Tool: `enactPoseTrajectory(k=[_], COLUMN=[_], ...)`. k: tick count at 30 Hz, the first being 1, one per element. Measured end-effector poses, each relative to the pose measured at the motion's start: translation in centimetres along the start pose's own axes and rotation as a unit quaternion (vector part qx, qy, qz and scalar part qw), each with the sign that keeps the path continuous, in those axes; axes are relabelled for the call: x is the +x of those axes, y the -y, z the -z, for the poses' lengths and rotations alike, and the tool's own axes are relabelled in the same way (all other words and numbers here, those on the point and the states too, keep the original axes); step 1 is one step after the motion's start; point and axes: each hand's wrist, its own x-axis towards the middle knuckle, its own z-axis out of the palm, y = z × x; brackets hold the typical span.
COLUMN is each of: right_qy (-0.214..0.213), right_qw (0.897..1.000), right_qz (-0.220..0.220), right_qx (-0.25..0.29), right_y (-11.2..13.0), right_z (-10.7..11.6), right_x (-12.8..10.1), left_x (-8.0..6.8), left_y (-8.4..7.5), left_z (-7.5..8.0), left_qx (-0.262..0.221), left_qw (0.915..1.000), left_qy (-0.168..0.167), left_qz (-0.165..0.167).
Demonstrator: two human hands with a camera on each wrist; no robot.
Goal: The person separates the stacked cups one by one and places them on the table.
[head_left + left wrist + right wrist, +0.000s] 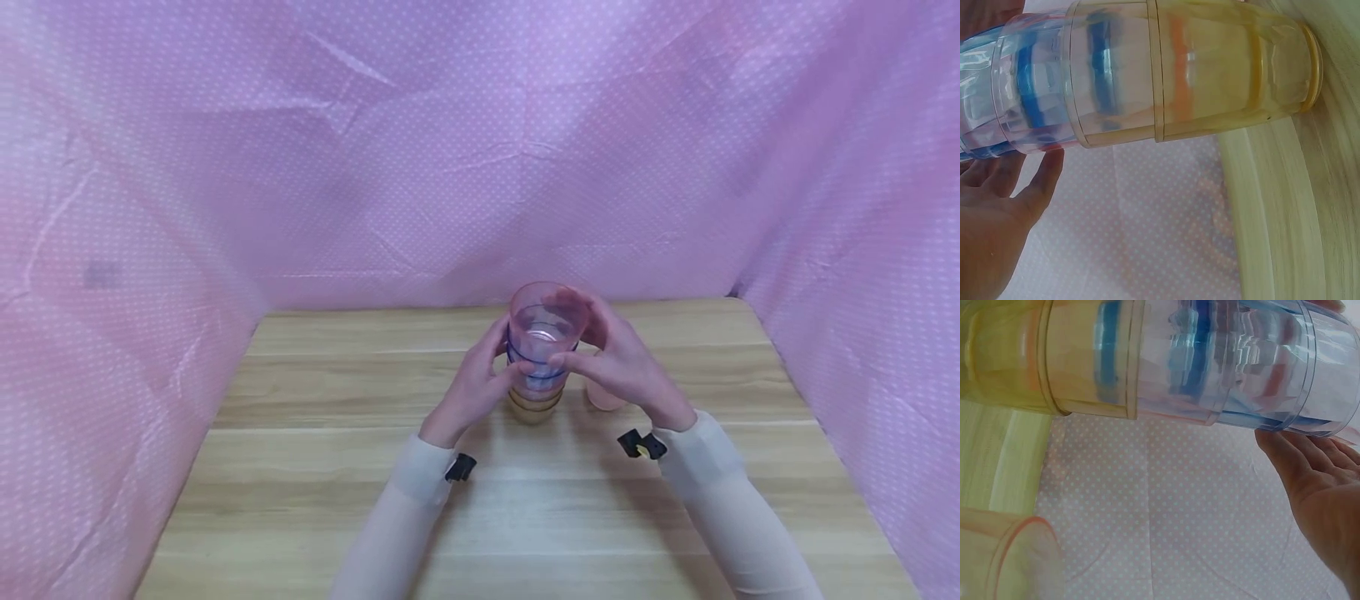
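A tall stack of nested clear plastic cups (542, 386) stands upright on the table. Yellow cups (1210, 75) form its base, with pink and blue-tinted ones above and a pink cup (543, 312) uppermost. My left hand (471, 382) grips the stack's left side around its middle, thumb in front and fingers behind. From the right, my right hand (628, 364) holds the upper part, its thumb across the front and its fingers round the back. Another pink cup (1010, 556) stands just right of the stack, partly hidden by the right hand in the head view.
The light wooden table (337, 492) reaches back to a pink dotted cloth (375, 167), which also hangs along both sides. Black clips (461, 467) sit at the cuffs of the white sleeves (705, 458).
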Motion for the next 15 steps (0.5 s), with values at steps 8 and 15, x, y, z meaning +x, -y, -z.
enactPoseTrajectory(k=[8,15], right_qy=[-0.021,-0.051], right_qw=[0.999,0.996], right_qz=[0.03,0.072], right_qx=[-0.001,0.033], right_y=[0.01,0.17], right_z=[-0.03,-0.4], right_x=[-0.11,-0.06], left_x=[-0.14,-0.28], left_y=[0.29,0.42], left_z=[-0.34,-0.48], left_qx=[0.013,0.015], left_qw=[0.9998,0.9998], left_qy=[-0.004,-0.013], left_qz=[-0.012,-0.001])
